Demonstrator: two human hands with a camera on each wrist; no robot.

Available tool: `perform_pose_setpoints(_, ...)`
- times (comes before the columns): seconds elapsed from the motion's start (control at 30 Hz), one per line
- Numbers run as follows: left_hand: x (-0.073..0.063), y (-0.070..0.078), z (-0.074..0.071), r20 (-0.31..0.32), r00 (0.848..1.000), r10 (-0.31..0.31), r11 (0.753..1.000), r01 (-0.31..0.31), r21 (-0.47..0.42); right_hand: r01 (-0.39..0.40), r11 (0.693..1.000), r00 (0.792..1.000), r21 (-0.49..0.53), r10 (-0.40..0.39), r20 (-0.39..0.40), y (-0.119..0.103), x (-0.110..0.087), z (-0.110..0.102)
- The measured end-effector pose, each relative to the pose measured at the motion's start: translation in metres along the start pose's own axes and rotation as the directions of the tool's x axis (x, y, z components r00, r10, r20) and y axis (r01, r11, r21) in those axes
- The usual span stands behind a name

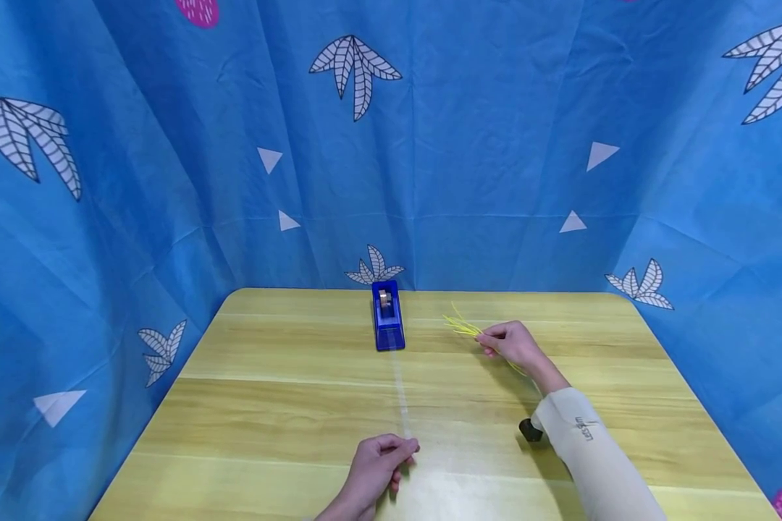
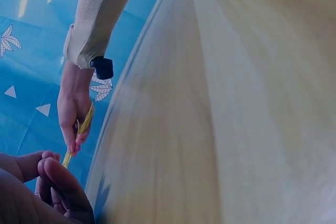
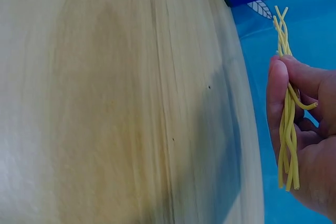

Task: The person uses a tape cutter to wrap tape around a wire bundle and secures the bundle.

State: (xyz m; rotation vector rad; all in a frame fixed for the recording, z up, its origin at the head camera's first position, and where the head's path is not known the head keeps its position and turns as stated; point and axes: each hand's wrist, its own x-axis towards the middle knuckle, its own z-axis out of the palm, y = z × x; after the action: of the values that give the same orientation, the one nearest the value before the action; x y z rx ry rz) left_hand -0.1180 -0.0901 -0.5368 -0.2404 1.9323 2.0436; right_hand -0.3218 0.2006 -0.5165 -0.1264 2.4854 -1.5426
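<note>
My left hand [image 1: 379,467] pinches the end of a strip of clear tape [image 1: 400,391] between thumb and fingertips. The strip runs straight back across the table to a blue tape dispenser [image 1: 388,318], which holds a small roll [image 1: 384,298]. Farther back on the right, my right hand [image 1: 511,344] grips a bundle of thin yellow cords [image 1: 464,325] over the table. In the right wrist view the cords [image 3: 289,135] stick out on both sides of the thumb and fingertips, twisted loosely together, with one short end bent aside.
The wooden table [image 1: 267,405] has a rounded back edge against a blue curtain [image 1: 495,145] printed with leaves and triangles. A small black wrist camera [image 1: 530,430] sits at the right sleeve [image 1: 593,449].
</note>
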Motion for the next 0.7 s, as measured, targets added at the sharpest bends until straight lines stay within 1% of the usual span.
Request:
perform_pose_setpoints(0.17,-0.001,0.001,0.000,-0.006,1.000,-0.001,1.000,0.001,0.002,0.008,1.000,0.999,0.006,-0.008,0.039,-0.003,-0.001,0.005)
perform_pose_setpoints(0.4,-0.002,0.004,0.002,-0.014,1.000,-0.003,1.000,0.003,0.014,0.045,0.999,0.996,-0.008,-0.044,0.076,-0.007,-0.003,0.014)
perform_pose_setpoints(0.6,-0.002,0.007,0.003,-0.022,1.000,0.004,1.000,-0.004,0.016,0.102,0.995,0.987,-0.015,-0.100,0.125,-0.010,-0.007,0.022)
perform_pose_setpoints(0.7,-0.003,0.009,0.004,-0.026,1.000,0.007,1.000,-0.006,0.015,0.118,0.993,0.982,-0.010,-0.115,0.150,-0.011,-0.009,0.027)
